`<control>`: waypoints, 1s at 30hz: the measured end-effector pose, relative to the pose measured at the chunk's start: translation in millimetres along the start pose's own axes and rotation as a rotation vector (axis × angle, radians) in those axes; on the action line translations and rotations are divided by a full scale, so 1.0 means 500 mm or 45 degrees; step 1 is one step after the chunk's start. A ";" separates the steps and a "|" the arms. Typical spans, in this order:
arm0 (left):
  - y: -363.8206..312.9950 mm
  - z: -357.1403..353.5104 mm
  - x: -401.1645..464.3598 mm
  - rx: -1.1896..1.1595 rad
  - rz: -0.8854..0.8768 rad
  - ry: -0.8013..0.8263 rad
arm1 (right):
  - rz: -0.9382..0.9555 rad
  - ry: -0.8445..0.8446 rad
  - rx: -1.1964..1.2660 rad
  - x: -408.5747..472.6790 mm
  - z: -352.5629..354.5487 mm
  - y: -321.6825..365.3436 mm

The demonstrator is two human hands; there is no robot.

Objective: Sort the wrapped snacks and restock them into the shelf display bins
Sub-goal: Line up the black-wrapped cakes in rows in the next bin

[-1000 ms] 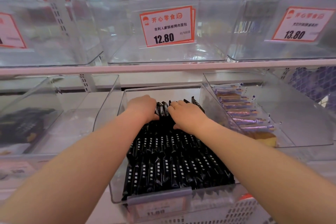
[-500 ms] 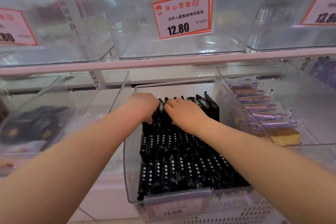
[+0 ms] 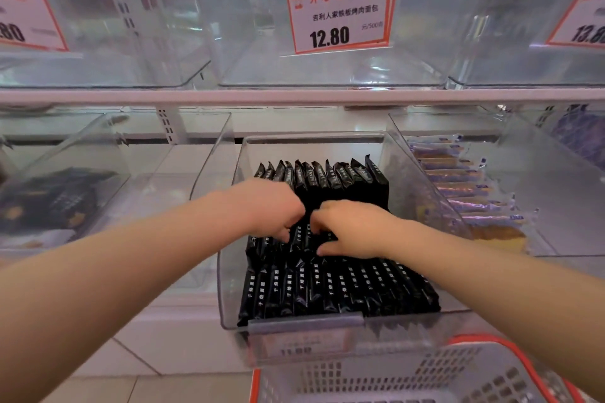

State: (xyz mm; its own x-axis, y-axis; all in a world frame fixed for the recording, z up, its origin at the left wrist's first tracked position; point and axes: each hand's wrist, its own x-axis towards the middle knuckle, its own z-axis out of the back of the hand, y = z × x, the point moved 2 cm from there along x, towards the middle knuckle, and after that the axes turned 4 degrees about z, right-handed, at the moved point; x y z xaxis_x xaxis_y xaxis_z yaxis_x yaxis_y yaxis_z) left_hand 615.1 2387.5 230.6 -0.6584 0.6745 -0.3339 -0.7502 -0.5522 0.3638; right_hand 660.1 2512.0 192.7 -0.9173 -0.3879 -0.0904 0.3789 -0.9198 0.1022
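Clear middle bin point(image 3: 229, 271) on lower shelf, rows of black wrapped snacks point(image 3: 327, 288) inside, left hand point(image 3: 268, 206) and right hand point(image 3: 350, 229) side by side, fingers curled down among middle-row packets, grip seemingly partial, fingertips hidden

Snack packets point(image 3: 330, 288) are being kept in rows inside the middle bin point(image 3: 226, 271) on the lower shelf, with both hands, left hand point(image 3: 271, 209) and right hand point(image 3: 350, 229), being rested on the middle rows. Cake packs point(image 3: 458, 180) are being held in the bin to the right. A price card point(image 3: 340, 10) is being displayed on the upper-shelf bin above. A basket point(image 3: 425, 376) is being kept below, in front.
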 end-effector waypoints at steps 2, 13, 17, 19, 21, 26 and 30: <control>-0.025 -0.005 0.001 0.006 0.031 0.156 | -0.065 0.063 0.041 0.003 -0.012 -0.001; -0.073 -0.018 0.009 -0.011 0.108 0.142 | -0.114 0.093 0.273 -0.053 0.023 -0.013; -0.088 -0.010 -0.010 -0.190 -0.024 -0.012 | 0.035 0.381 0.243 -0.130 0.013 0.008; -0.102 -0.012 -0.019 -0.371 -0.134 0.009 | 0.071 0.391 0.177 -0.141 0.004 0.010; -0.118 -0.017 -0.031 -0.441 -0.163 0.038 | 0.088 0.327 0.084 -0.138 -0.003 0.011; -0.134 -0.033 -0.049 -0.404 -0.064 0.059 | 0.050 0.150 -0.068 -0.140 -0.008 0.015; -0.142 -0.033 -0.047 -0.355 -0.027 -0.015 | -0.055 0.238 -0.051 -0.168 0.021 0.008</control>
State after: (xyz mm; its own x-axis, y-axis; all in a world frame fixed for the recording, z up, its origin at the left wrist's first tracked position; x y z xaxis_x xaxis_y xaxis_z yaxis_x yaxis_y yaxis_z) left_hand 682.9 2402.7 198.1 -0.6426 0.6924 -0.3282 -0.7529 -0.6501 0.1026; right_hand 737.1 2541.7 211.1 -0.8956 -0.3485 -0.2764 0.3474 -0.9361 0.0547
